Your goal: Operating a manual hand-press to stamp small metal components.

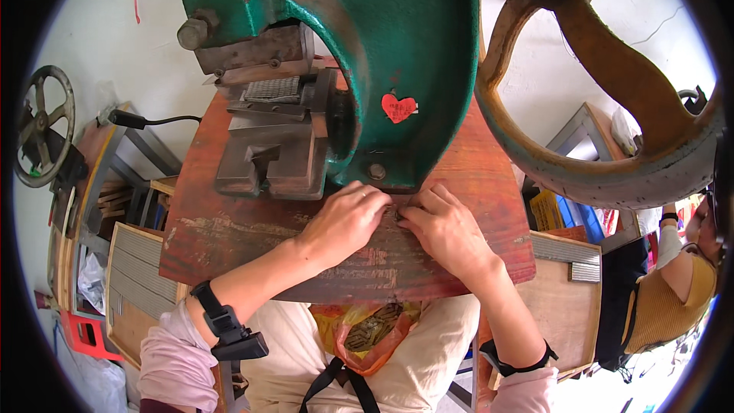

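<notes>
Both hands meet low over the red-brown wooden bench top (pixel 352 283), just in front of the base of a green press (pixel 397 38). My left hand (pixel 348 222) is closed, its thumb and fingers bent together. My right hand (pixel 451 233) is closed too, fingertips pinched close to the left ones. Something small and dark shows at the right fingertips, too small to name. To the left of my hands sits the steel die block (pixel 271 160) of the press. A ridged metal strip (pixel 273 89) lies on the die above it.
A large brown flywheel (pixel 589 176) stands at right. Wooden trays with grey metal strips flank the bench, one at left (pixel 145 275), one at right (pixel 558 313). A bag of metal pieces (pixel 375 333) rests between my legs. Another person (pixel 673 291) is at far right.
</notes>
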{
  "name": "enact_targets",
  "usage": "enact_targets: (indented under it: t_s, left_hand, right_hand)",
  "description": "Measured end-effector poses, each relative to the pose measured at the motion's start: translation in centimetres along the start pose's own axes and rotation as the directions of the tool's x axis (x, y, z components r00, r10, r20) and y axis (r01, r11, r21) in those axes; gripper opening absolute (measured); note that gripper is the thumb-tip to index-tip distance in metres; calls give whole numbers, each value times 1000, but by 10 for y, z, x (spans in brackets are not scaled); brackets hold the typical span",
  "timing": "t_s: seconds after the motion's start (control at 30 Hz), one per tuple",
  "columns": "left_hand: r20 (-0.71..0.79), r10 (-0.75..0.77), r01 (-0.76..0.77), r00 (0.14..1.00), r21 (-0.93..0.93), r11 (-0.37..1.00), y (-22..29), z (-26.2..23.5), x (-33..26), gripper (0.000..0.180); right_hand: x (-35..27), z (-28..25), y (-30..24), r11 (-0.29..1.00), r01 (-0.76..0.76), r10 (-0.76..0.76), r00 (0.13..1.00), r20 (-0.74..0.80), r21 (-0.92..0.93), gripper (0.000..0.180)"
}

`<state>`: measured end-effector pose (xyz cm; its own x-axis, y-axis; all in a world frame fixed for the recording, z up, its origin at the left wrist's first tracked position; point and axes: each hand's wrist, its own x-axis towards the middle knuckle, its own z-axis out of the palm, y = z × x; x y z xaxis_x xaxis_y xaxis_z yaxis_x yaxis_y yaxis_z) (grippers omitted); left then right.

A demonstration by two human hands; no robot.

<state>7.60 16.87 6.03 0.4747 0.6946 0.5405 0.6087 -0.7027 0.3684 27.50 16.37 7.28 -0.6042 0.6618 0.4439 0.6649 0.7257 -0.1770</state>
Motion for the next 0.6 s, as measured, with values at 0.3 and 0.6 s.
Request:
enact_targets:
  t_s: [0.3,0.6]
  left_hand:
    - [355,-606,674,712,-588,447,15,-32,-31,13]
    - [354,-594,665,722,-592,455,13,-36,-41,14]
  right_hand:
    - [4,2,-1,995,-41,45,998,-41,90,15]
    - [20,18,-21,989,-3,15,996,-82,148,17]
